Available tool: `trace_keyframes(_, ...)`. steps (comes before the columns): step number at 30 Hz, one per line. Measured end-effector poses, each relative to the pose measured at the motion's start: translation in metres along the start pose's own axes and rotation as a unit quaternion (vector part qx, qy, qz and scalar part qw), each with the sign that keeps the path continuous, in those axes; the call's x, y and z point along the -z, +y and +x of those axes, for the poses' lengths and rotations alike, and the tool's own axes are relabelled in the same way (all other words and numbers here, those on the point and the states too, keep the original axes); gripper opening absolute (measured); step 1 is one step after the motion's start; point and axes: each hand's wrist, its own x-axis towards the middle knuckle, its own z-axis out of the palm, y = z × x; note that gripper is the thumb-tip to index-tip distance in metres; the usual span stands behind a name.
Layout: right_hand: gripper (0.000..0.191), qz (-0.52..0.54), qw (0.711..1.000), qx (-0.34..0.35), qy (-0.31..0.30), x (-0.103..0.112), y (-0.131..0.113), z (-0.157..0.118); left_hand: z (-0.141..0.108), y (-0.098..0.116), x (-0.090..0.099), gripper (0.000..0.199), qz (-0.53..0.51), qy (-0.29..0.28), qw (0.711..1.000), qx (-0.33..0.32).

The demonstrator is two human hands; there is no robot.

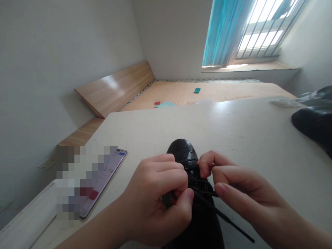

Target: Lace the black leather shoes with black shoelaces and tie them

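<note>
A black leather shoe [182, 148] rests on the white table with its toe pointing away from me. Over its left side, my left hand [166, 192] is closed, thumb and fingers pinched at the laces. My right hand [233, 183] is at the shoe's right side, thumb and index finger pinching a black lace [230, 221], whose loose end hangs down to the right. Between the hands, laces cross the shoe's tongue. My left hand hides part of the lacing.
A phone [103, 183], partly pixelated, lies at the left on the white table [145, 131]. Another black shoe [311, 124] stands at the right edge near a clear plastic packet [285, 101]. Behind is a bed [225, 90] with small items, below a blue curtain [220, 31].
</note>
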Motion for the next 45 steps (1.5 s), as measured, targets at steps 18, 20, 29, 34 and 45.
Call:
trace_keyframes(18,0.005,-0.031,0.999,0.033,0.002,-0.004,0.006,-0.007,-0.001,-0.002,0.002,0.033,-0.069,0.035,0.984,0.162)
trace_keyframes(20,0.018,-0.067,0.996,0.056,-0.001,-0.006,0.008,-0.007,-0.002,-0.003,0.001,0.035,-0.052,0.023,0.986,0.160)
trace_keyframes(29,0.039,-0.129,0.988,0.079,-0.001,-0.010,0.009,-0.007,-0.002,-0.009,-0.002,0.039,-0.017,-0.017,0.983,0.182)
trace_keyframes(34,0.069,-0.185,0.979,0.085,-0.027,-0.008,0.008,-0.009,-0.004,-0.011,-0.003,0.040,-0.016,-0.027,0.981,0.190)
trace_keyframes(45,0.065,-0.234,0.965,0.119,-0.019,-0.012,0.004,-0.012,-0.003,-0.014,-0.004,0.041,-0.054,-0.058,0.973,0.217)
